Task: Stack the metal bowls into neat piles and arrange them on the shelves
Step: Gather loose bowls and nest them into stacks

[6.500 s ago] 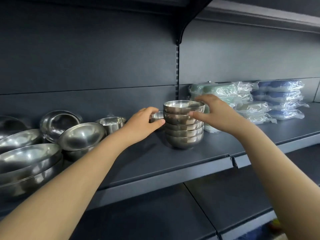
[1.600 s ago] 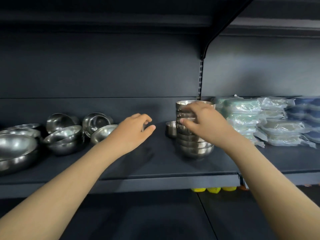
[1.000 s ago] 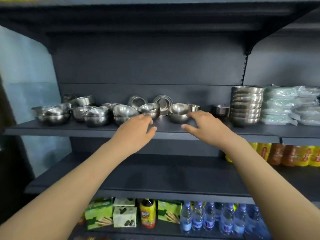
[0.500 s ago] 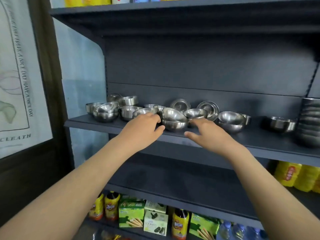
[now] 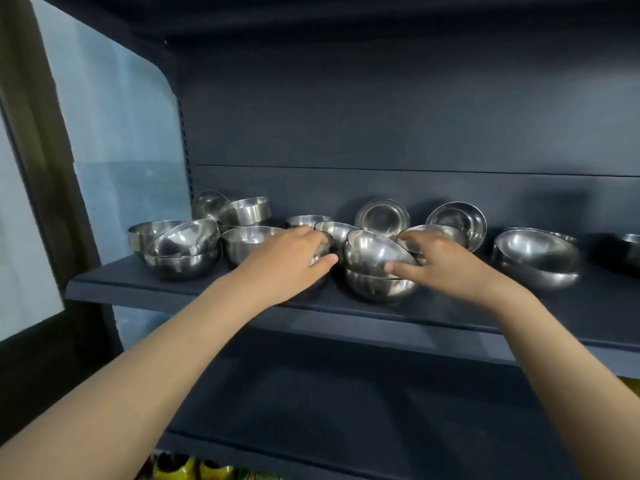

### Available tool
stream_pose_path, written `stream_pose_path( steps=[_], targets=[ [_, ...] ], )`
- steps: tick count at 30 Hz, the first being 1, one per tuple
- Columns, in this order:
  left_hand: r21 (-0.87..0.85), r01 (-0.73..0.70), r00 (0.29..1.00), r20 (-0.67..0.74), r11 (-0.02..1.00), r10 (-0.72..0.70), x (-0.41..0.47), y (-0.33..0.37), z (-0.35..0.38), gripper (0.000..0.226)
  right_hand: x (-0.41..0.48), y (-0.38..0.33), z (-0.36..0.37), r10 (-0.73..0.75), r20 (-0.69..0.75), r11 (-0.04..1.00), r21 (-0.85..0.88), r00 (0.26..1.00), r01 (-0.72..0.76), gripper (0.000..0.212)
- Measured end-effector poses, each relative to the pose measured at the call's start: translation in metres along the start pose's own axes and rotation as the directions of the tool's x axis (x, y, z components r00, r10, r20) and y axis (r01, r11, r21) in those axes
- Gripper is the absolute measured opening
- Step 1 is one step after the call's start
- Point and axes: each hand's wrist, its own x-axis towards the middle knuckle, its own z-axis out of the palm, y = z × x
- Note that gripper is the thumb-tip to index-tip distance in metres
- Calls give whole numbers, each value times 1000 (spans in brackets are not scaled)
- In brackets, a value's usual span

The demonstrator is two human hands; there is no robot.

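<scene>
Several loose metal bowls lie on the dark shelf (image 5: 214,289), some nested crookedly, two propped on edge against the back panel. My left hand (image 5: 291,259) curls over a small bowl (image 5: 323,247), fingers on its rim and thumb below, hiding most of it. A tilted bowl (image 5: 372,251) sits askew inside a lower bowl (image 5: 377,289) at the centre. My right hand (image 5: 441,263) is spread beside it, the thumb touching its front rim and the fingers behind it near another bowl (image 5: 446,232). A crooked pair of bowls (image 5: 183,254) stands left, a nested pair (image 5: 536,261) right.
The shelf's left end meets a pale blue side panel (image 5: 114,133). A lower dark shelf (image 5: 346,403) juts out beneath my forearms. Yellow packages (image 5: 180,467) show at the bottom edge. Another bowl (image 5: 630,244) is cut off at the right edge.
My view has swung left, from the tall bowl stack to the loose bowls, and come closer. Both hands left the stack and reached forward onto the centre bowls.
</scene>
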Motion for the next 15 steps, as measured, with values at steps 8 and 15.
stream_pose_path(
  steps=[8,15],
  targets=[
    [-55,-111,981,157,992,118,62,-14,22,67,18,23,8,104,73,980,162,992,-115,69],
    [-138,-256,920,269,957,285,85,-25,39,83,23,28,20,123,129,946,283,984,-155,101]
  ],
)
